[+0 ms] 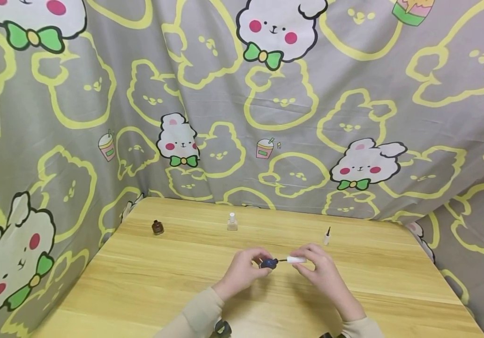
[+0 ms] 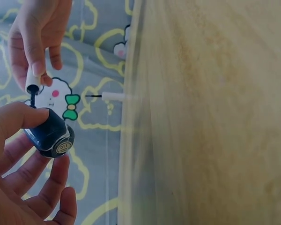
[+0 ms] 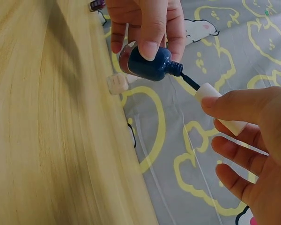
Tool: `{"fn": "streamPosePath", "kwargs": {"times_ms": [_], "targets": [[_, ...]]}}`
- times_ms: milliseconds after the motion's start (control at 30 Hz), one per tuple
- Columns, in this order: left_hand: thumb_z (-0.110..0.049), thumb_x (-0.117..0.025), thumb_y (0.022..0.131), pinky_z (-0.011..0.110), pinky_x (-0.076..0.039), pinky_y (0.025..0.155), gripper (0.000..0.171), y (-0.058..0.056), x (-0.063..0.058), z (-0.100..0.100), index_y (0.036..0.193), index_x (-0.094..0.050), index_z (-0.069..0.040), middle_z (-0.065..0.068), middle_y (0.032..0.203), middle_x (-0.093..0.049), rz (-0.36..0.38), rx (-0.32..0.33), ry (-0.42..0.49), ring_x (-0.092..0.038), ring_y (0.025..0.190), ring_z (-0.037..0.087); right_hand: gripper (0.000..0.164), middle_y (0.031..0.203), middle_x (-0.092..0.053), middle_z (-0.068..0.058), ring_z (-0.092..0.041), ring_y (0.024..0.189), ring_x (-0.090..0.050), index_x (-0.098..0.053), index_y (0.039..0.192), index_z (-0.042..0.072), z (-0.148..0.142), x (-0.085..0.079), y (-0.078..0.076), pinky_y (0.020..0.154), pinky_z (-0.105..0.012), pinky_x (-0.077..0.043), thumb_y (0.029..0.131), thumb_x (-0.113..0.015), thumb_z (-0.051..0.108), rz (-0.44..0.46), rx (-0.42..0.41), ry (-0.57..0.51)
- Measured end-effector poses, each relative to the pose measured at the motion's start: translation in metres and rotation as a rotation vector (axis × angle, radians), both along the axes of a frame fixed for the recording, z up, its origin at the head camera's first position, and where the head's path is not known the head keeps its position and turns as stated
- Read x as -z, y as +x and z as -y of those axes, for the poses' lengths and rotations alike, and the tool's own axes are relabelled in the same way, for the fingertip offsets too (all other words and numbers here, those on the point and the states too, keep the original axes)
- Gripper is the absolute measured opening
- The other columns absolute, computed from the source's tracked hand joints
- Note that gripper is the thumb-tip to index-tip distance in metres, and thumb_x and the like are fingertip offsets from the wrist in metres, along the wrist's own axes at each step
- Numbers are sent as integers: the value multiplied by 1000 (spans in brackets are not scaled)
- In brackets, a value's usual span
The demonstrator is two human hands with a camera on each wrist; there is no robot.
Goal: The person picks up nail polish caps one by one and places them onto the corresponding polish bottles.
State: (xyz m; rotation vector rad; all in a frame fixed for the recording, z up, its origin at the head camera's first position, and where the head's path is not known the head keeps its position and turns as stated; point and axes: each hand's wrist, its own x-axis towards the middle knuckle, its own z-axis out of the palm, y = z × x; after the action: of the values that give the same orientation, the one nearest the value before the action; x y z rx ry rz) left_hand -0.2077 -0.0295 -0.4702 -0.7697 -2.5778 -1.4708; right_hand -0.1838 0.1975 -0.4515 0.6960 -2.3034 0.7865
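Over the middle of the table, my left hand [image 1: 241,271] grips a dark blue nail polish bottle [image 3: 152,64] between thumb and fingers. The bottle lies tilted, its threaded neck pointing toward my right hand [image 1: 321,268]. A round label marked 011 shows on its base in the left wrist view. My right thumb and fingers pinch a white cap [image 3: 232,123] whose dark brush stem [image 3: 191,82] reaches to the bottle's mouth. Hidden from sight is the brush tip, inside or right at the neck.
Toward the back left stands a dark brown polish bottle [image 1: 157,228] without a cap. A pale bottle [image 1: 232,224] with a white top is at the back middle. Farther right, a white cap [image 1: 326,239] stands with its dark brush up. A patterned curtain [image 1: 225,103] surrounds the wooden table [image 1: 140,272].
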Motion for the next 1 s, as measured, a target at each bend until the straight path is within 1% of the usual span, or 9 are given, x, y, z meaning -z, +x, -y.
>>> {"fn": "streamPosePath", "kwargs": {"times_ms": [133,333,400,467,633,700,800,933,1000], "targets": [[-12,-78,78,31,-51,81,21,0,1,-1,97,-71,-20,-5,94,-75,11,15,2,-61,81,2,34,92,-67,6,-11,88,-60,-73,91,13,2,0,0,75,-30,-55,63,-86,-1,2,-9,9],[-12,-77,79,30,-50,81,22,2,2,-2,98,-71,-20,-6,96,-75,43,32,1,-60,82,0,34,93,-67,7,-10,88,-60,-73,93,13,4,2,1,77,-29,-55,63,-85,-1,42,-21,9],[-13,-77,79,30,-50,81,22,2,1,-2,99,-71,-19,-6,96,-75,44,39,0,-60,82,0,34,93,-67,8,-9,88,-61,-73,92,14,5,3,1,77,-29,-55,64,-85,0,54,-26,5],[-13,-77,79,29,-50,80,22,3,1,-3,100,-71,-18,-6,96,-74,48,44,-7,-59,82,0,33,93,-68,9,-8,89,-61,-73,92,15,6,3,1,77,-29,-55,65,-85,1,73,-30,-3],[-13,-77,79,32,-50,80,22,5,0,-4,101,-71,-17,-6,97,-74,57,53,-16,-59,82,0,32,94,-69,8,-5,87,-59,-73,93,15,9,3,3,71,-24,-51,66,-83,0,143,-49,-45],[-14,-77,79,32,-50,80,23,5,0,-4,101,-71,-17,-6,97,-73,56,56,-19,-59,82,0,32,94,-69,7,-5,86,-59,-73,93,15,11,3,4,69,-23,-50,67,-83,-1,160,-59,-60],[-14,-78,80,29,-49,80,23,5,1,-5,101,-71,-18,-7,98,-73,54,61,-22,-58,83,-1,32,94,-70,6,-5,86,-59,-73,93,16,13,2,5,69,-24,-50,67,-82,0,173,-66,-66],[-14,-78,79,28,-48,80,23,6,2,-5,101,-72,-17,-6,97,-73,40,67,-21,-58,82,-1,30,95,-70,7,-5,88,-59,-73,93,16,15,1,6,70,-27,-51,69,-82,1,204,-69,-67],[-13,-78,79,28,-48,80,23,6,3,-5,101,-72,-17,-6,97,-73,25,68,-23,-59,82,-1,28,95,-70,8,-6,90,-60,-73,92,16,16,1,7,73,-27,-52,69,-82,2,215,-63,-63]]}}
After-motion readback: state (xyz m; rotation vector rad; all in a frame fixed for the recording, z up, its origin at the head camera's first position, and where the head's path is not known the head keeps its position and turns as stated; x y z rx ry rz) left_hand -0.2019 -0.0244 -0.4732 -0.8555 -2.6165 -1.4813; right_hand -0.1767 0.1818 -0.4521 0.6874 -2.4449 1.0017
